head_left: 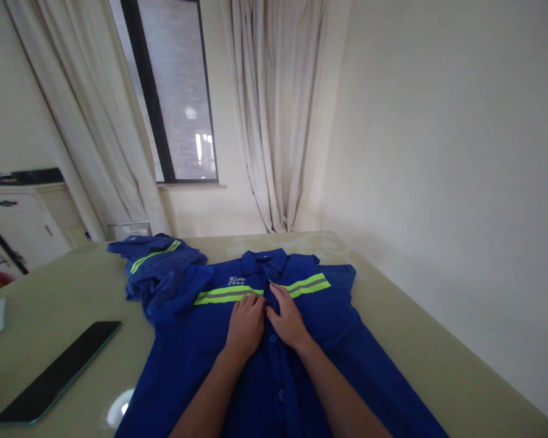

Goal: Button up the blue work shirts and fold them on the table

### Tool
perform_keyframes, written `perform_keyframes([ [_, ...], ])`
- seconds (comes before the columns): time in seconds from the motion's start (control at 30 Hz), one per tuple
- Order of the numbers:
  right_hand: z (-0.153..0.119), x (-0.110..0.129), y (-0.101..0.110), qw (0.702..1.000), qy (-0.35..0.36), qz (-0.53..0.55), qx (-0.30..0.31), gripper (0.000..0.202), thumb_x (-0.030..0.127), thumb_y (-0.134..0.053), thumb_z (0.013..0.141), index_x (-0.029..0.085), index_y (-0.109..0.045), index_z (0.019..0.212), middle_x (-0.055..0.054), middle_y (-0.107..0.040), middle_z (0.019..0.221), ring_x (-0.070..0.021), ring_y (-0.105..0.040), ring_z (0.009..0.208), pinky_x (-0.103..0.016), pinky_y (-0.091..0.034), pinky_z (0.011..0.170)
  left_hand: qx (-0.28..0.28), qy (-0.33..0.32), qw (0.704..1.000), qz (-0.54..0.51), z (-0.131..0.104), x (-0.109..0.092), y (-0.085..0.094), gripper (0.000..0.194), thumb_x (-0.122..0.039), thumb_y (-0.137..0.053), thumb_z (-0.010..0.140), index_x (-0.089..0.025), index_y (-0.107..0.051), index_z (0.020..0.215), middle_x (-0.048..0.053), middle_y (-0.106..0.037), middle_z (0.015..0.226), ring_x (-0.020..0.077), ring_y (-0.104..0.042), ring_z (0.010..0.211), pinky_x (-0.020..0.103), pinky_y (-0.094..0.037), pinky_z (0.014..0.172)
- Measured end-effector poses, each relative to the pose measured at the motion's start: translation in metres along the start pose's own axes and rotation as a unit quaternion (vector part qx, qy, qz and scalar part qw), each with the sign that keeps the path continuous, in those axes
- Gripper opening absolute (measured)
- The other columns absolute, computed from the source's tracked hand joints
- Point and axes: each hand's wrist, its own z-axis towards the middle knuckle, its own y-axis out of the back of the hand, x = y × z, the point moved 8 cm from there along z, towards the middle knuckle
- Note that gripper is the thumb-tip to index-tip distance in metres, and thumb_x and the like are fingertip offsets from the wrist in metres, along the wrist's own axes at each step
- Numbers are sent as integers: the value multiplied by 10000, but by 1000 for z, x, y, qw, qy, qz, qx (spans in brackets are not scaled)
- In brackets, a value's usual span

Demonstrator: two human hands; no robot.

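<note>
Fingers of the left hand (pixel 246 321) curl close together at the front opening of a blue collared work shirt (pixel 196 356) with yellow-green and grey reflective bands, and whether they pinch the cloth I cannot tell; the right hand (pixel 287 317) rests just beside, its thumb and forefinger apart on the opening; at far left, a flat black slab (pixel 59 374) lies on the pale green counter (pixel 393 316); next, a crumpled blue garment (pixel 164 274) touches the shirt, which lies front up, collar away from the person.
</note>
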Motion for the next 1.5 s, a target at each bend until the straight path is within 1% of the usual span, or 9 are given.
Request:
perform_keyframes([
  [0.13, -3, 10, -6, 997, 3, 6, 77, 614, 316, -522, 947, 237, -428, 1548, -92, -591, 1462, -234, -541, 1351, -437, -378, 1168, 7, 24, 999, 48, -5, 4, -4, 409, -153, -443, 970, -200, -605, 1343, 128, -602, 1392, 285, -579, 1245, 430, -467, 1011],
  [0.27, -3, 15, -8, 997, 13, -19, 80, 524, 313, -508, 963, 230, -531, 1480, -90, -582, 1474, -242, -528, 1371, -429, -367, 1174, 7, 28, 998, 56, -7, 8, -11, 468, -189, -408, 995, -228, -546, 1440, 104, -488, 1563, 268, -469, 1416, 440, -400, 1136],
  [0.43, 3, 0, -2, 1000, 15, -7, 1, 563, 116, -520, 812, 183, -631, 1359, -104, -662, 1362, -233, -594, 1284, -404, -412, 1147, 19, 14, 999, 36, -5, 9, -14, 496, -208, -414, 1001, -289, -507, 1481, 66, -519, 1550, 266, -494, 1403, 477, -402, 1146],
  [0.6, 6, -19, 13, 994, -26, 47, -92, 634, 37, -438, 721, 180, -606, 1315, -74, -729, 1100, -205, -695, 998, -356, -542, 962, 30, -35, 999, -17, -3, 2, -13, 466, -146, -396, 994, -284, -589, 1395, 29, -558, 1520, 222, -443, 1451, 452, -369, 1181],
  [0.73, 5, -12, 19, 993, 0, 15, -115, 581, 14, -416, 666, 193, -683, 1150, -76, -702, 1115, -210, -657, 1073, -358, -497, 1033, 10, -18, 999, -29, -1, 4, -11, 379, -169, -437, 993, -235, -655, 1296, 70, -644, 1409, 236, -538, 1359, 439, -411, 1143],
  [0.97, 3, -18, 19, 987, -59, -47, -142, 499, 52, -425, 762, 122, -726, 1154, -144, -695, 1129, -247, -653, 1115, -374, -471, 1075, -7, 11, 1000, -16, -2, 8, -10, 431, -188, -420, 1008, -172, -550, 1419, 115, -623, 1406, 250, -559, 1306, 437, -433, 1117],
  [1.13, 1, -23, 23, 976, -105, -94, -164, 521, 86, -427, 812, 55, -674, 1271, -197, -662, 1224, -283, -609, 1215, -390, -434, 1115, 24, -13, 1000, -15, -1, 5, -12, 465, -126, -419, 987, -267, -592, 1395, 54, -582, 1482, 234, -505, 1380, 435, -394, 1159],
  [1.3, 2, -16, 22, 986, -81, -53, -135, 478, 151, -452, 865, 126, -670, 1290, -154, -673, 1235, -255, -623, 1200, -369, -438, 1113, 32, -32, 998, -32, -1, 3, -14, 383, -253, -404, 1042, -269, -609, 1365, 34, -620, 1453, 207, -500, 1401, 435, -361, 1195],
  [1.5, 5, -9, 16, 992, -78, -60, -78, 388, 345, -504, 963, 174, -713, 1242, -140, -689, 1241, -266, -646, 1177, -383, -461, 1076, 40, -42, 998, 26, -4, -2, -22, 484, -278, -367, 1041, -242, -463, 1513, 48, -447, 1602, 225, -359, 1508, 471, -320, 1229],
])
